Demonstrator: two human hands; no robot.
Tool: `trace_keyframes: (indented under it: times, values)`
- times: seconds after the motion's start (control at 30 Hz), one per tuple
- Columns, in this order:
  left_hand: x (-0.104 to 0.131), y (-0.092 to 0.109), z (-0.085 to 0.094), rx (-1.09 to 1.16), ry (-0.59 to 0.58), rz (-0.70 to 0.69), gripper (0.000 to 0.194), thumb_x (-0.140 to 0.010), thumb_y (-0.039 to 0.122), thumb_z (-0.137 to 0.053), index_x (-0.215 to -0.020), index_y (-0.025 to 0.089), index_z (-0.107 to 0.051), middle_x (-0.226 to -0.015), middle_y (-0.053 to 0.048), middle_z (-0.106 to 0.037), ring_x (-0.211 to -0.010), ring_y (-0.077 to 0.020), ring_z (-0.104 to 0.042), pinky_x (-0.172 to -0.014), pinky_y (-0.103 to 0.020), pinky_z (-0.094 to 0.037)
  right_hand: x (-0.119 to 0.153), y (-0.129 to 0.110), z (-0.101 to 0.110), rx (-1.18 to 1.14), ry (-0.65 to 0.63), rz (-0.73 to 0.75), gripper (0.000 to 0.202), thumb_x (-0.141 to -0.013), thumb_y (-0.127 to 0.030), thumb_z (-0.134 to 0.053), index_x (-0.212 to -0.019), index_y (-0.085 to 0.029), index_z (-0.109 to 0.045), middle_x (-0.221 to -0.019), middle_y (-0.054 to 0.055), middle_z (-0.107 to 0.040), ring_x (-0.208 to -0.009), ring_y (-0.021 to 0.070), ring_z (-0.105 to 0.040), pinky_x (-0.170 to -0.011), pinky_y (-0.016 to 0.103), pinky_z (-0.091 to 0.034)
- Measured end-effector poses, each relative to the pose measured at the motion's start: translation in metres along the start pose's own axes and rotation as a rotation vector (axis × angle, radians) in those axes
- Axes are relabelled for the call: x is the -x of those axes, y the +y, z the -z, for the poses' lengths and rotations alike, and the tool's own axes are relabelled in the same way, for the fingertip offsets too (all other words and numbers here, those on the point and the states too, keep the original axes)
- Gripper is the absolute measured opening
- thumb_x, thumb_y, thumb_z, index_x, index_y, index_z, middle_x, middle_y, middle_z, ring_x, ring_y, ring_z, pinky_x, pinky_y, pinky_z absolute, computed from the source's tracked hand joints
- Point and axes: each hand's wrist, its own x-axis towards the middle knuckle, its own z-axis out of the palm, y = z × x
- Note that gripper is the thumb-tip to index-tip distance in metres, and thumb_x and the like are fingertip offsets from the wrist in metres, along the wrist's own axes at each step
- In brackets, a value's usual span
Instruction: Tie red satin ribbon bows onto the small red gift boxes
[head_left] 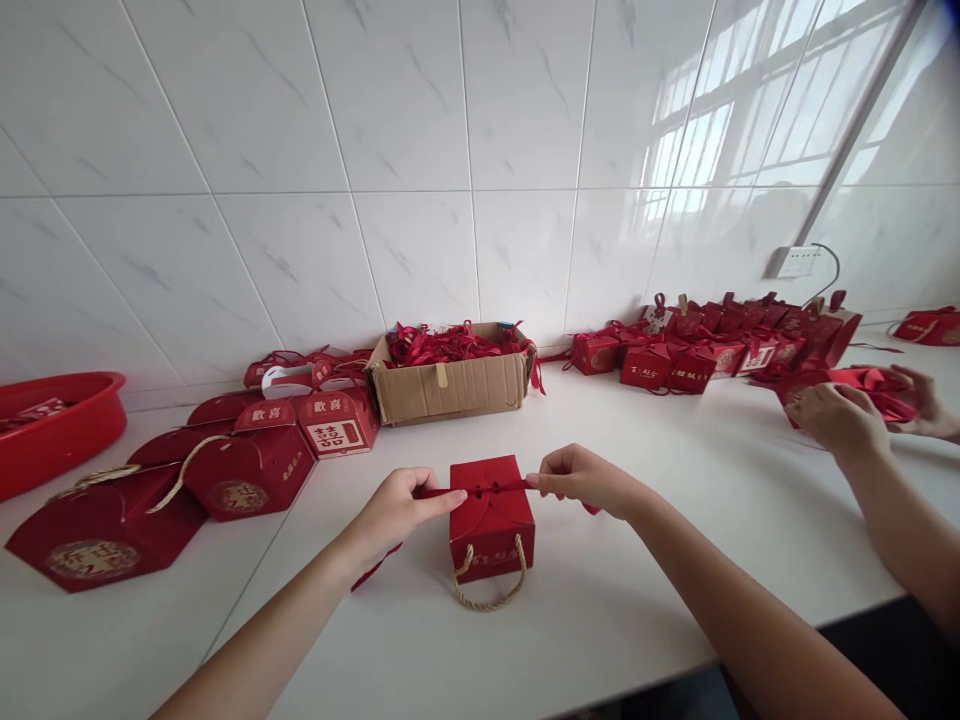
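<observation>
Directly before me on the white counter sits a red gift box, its top flaps folded together. A twisted cream rope handle hangs down its front. A red ribbon runs across the top, passing through small holes in the flaps. My left hand is closed on the ribbon at the left, thumb by the box's top edge, with a loose tail dangling below it. At the right side my right hand pinches the ribbon, and a short end shows beneath the fingers.
Behind the box stands a cardboard carton full of red ribbons. Larger red gift boxes and a red plastic basin are at the left. Several small red boxes line the wall. A co-worker's hands handle a red ribboned box at right.
</observation>
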Motion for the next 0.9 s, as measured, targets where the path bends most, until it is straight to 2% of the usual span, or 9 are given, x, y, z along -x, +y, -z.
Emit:
trace_keyframes:
  times: [0.07,0.13,0.2,0.27,0.4,0.53,0.6,0.73,0.9]
  values:
    - [0.000,-0.002,0.000,0.012,-0.003,-0.010,0.046,-0.063,0.056,-0.068,-0.058,0.019,-0.040,-0.052,0.007,-0.035,-0.048,-0.0089,-0.032,-0.049,-0.023,-0.020,0.003,0.001,0.003,-0.135,-0.081,0.025,0.041,-0.070,-0.056,-0.066,-0.064,-0.016,-0.061,-0.057,-0.002,-0.047,-0.047,0.0063,-0.035,-0.038,0.020,-0.019]
    - [0.000,-0.002,-0.001,0.014,-0.004,-0.023,0.044,-0.064,0.055,-0.068,-0.059,0.019,-0.042,-0.054,0.006,-0.039,-0.051,-0.0103,-0.038,-0.050,-0.023,-0.024,0.006,0.001,0.005,-0.360,-0.201,0.084,0.030,-0.072,-0.044,-0.070,-0.070,-0.014,-0.065,-0.058,-0.002,-0.051,-0.050,0.0065,-0.042,-0.043,0.020,-0.030]
    - [0.000,0.000,-0.001,-0.009,0.003,-0.037,0.042,-0.065,0.053,-0.067,-0.061,0.019,-0.044,-0.056,0.006,-0.041,-0.054,-0.0114,-0.041,-0.051,-0.024,-0.027,0.007,-0.001,0.005,-0.581,-0.299,0.145,0.022,-0.072,-0.033,-0.072,-0.081,-0.014,-0.069,-0.068,0.001,-0.060,-0.057,0.0079,-0.053,-0.055,0.022,-0.041]
    - [0.001,0.003,-0.001,-0.038,0.012,-0.063,0.038,-0.067,0.050,-0.067,-0.063,0.019,-0.046,-0.060,0.005,-0.046,-0.059,-0.0134,-0.046,-0.055,-0.024,-0.031,0.006,-0.005,0.003,-0.703,-0.351,0.171,0.022,-0.072,-0.028,-0.072,-0.089,-0.014,-0.069,-0.078,0.004,-0.066,-0.065,0.0102,-0.060,-0.065,0.025,-0.045]
    - [0.002,0.009,0.002,-0.112,0.075,-0.133,0.033,-0.065,0.045,-0.069,-0.082,0.021,-0.054,-0.087,-0.002,-0.060,-0.084,-0.0216,-0.055,-0.071,-0.031,-0.041,0.005,-0.020,-0.002,-0.674,-0.318,0.162,0.019,-0.072,-0.027,-0.073,-0.085,-0.015,-0.067,-0.060,-0.002,-0.062,-0.059,0.0102,-0.061,-0.067,0.026,-0.047]
    - [0.003,0.021,-0.002,-0.205,0.144,-0.270,0.032,-0.066,0.039,-0.069,-0.093,0.026,-0.060,-0.112,-0.005,-0.058,-0.112,-0.0281,-0.048,-0.093,-0.040,-0.037,0.006,-0.033,-0.003,-0.593,-0.222,0.117,0.023,-0.076,-0.036,-0.069,-0.077,-0.014,-0.064,-0.047,-0.005,-0.054,-0.046,0.0088,-0.055,-0.056,0.024,-0.045]
    - [0.002,0.030,-0.009,-0.200,0.121,-0.345,0.027,-0.069,0.040,-0.067,-0.091,0.026,-0.061,-0.107,-0.004,-0.062,-0.108,-0.0273,-0.051,-0.093,-0.040,-0.038,0.008,-0.037,-0.001,-0.562,-0.223,0.108,0.024,-0.078,-0.038,-0.067,-0.080,-0.014,-0.065,-0.048,-0.003,-0.057,-0.046,0.0088,-0.055,-0.054,0.023,-0.044]
    - [-0.001,0.045,-0.028,-0.203,0.101,-0.449,0.017,-0.074,0.038,-0.063,-0.082,0.023,-0.061,-0.085,-0.002,-0.067,-0.081,-0.0216,-0.060,-0.080,-0.036,-0.043,0.012,-0.039,0.002,-0.534,-0.262,0.125,0.024,-0.078,-0.033,-0.068,-0.092,-0.014,-0.065,-0.053,-0.003,-0.058,-0.046,0.0076,-0.054,-0.054,0.022,-0.045]
    - [-0.005,0.045,-0.038,-0.299,0.174,-0.527,0.008,-0.075,0.024,-0.057,-0.069,0.021,-0.053,-0.069,0.002,-0.064,-0.068,-0.0172,-0.059,-0.082,-0.036,-0.040,0.019,-0.039,0.011,-0.380,-0.210,0.074,0.026,-0.075,-0.036,-0.070,-0.089,-0.013,-0.065,-0.058,-0.001,-0.060,-0.053,0.0093,-0.058,-0.058,0.024,-0.046]
